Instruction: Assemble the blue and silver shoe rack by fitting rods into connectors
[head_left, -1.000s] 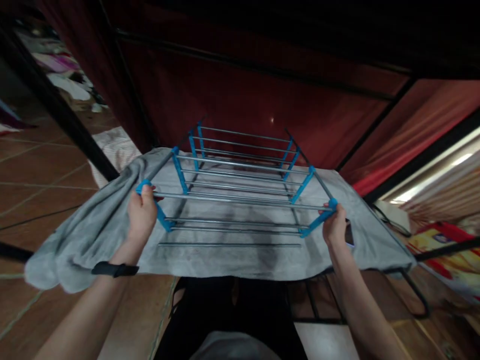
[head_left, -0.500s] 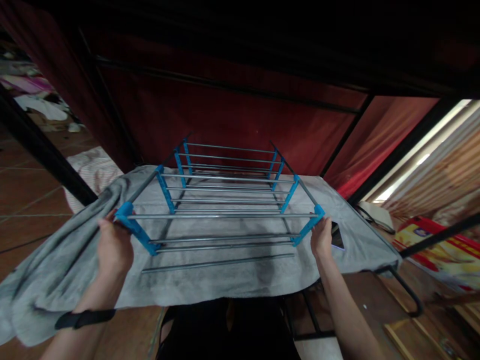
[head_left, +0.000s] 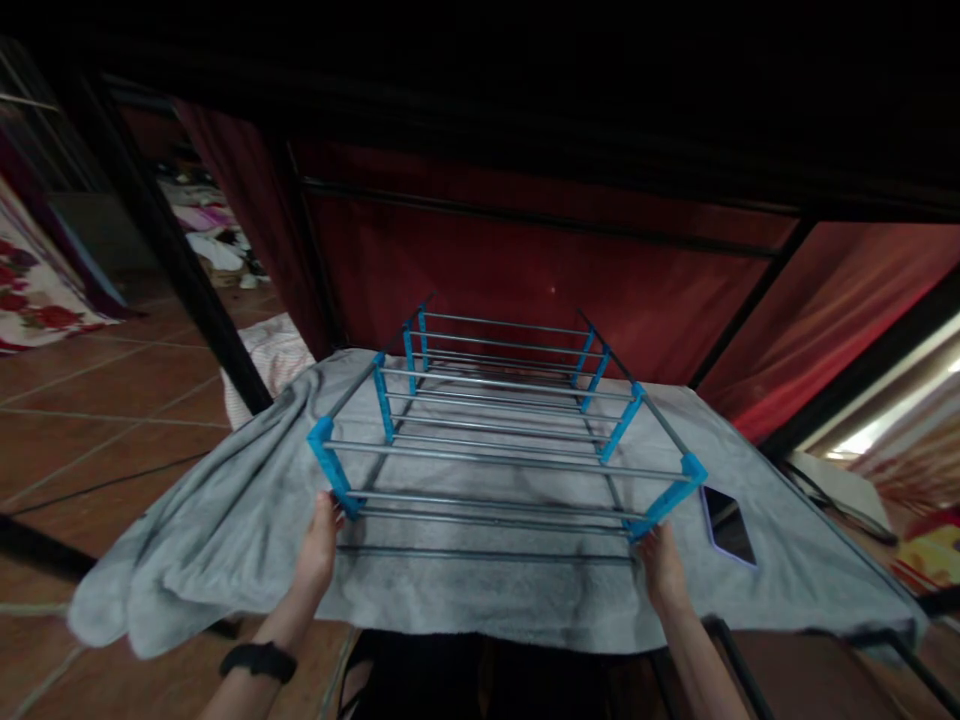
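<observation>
A rack of grey metal tubes joined by blue plastic brackets (head_left: 621, 425) lies lengthwise on a grey blanket (head_left: 480, 600). My left hand (head_left: 321, 540) is at the lower end of the near left bracket, fingers curled round its outer side. On the other side, my right hand (head_left: 661, 572) holds the lower end of the near right bracket. Both sets of fingertips are partly hidden behind the blue plastic. A loose grey tube (head_left: 480, 553) rests on the blanket in front of the rack, between my hands.
A phone with a purple edge (head_left: 729, 525) lies on the blanket to the right of the rack. Black metal posts (head_left: 180, 260) and a red curtain (head_left: 525, 260) stand around the bed. Brown floor tiles (head_left: 112, 400) show at left, with a dark cable across them.
My view has turned left, so everything sits further right. Both hands have slid from the upper corners of the near brackets down to their lower ends.
</observation>
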